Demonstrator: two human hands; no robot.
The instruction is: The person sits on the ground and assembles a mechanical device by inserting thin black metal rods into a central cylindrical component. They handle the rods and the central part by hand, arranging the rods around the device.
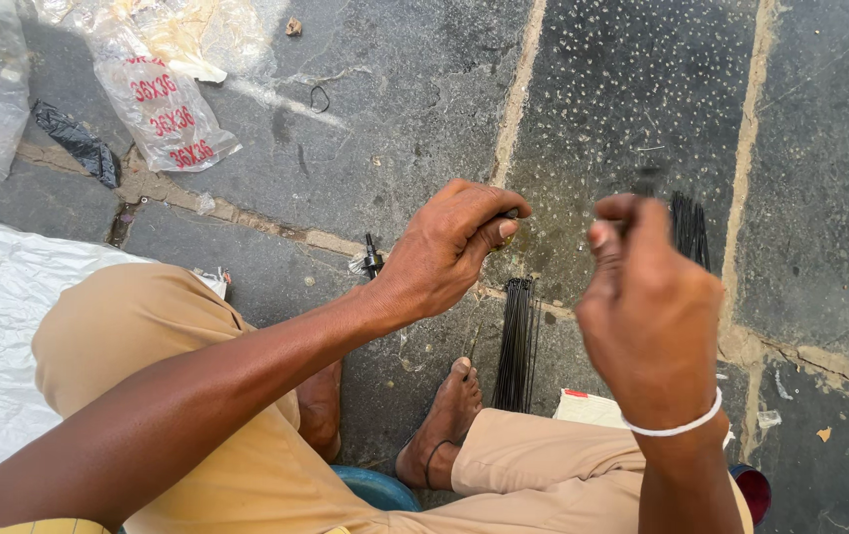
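My left hand [449, 252] is closed over the top of a small dark object whose tip shows at my thumb. My right hand [647, 302], with a white band at the wrist, is raised and pinches a bunch of thin black rods [689, 229] that stick up behind the fingers. A second bundle of thin black rods [516, 341] lies on the stone floor [424, 119] between my hands, just past my bare foot [444, 420].
Clear plastic bags [163, 99] and a black scrap [79, 143] lie at the top left. A white plastic sheet [0, 326] is beside my left knee. A small black tool [372, 259] lies by my left wrist. A blue rim [380, 487] shows under my legs.
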